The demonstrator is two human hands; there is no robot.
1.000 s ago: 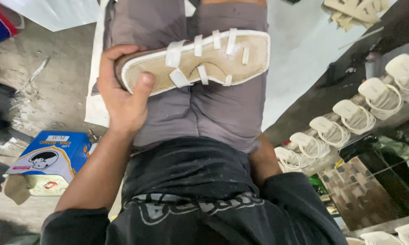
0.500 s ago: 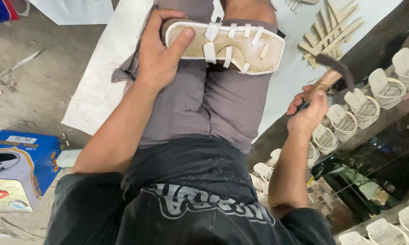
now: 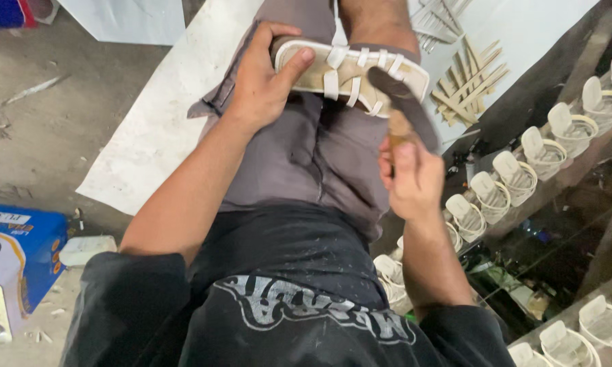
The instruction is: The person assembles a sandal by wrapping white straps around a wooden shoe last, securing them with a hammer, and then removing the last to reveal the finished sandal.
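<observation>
Honestly, left hand (image 3: 262, 85) fingers pinching the sandal (image 3: 350, 73) sit close to the hammer (image 3: 408, 109) gripped tight by the right hand (image 3: 411, 178), so a glancing blow could smash them.

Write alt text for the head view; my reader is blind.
A person's left hand steadies a white strappy sandal on their lap while the right hand holds a hammer over it. More sandals line a shelf alongside.

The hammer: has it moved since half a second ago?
Yes. The hammer, held in the right hand, has swung in from beside the leg to over the sandal on the knee.
</observation>
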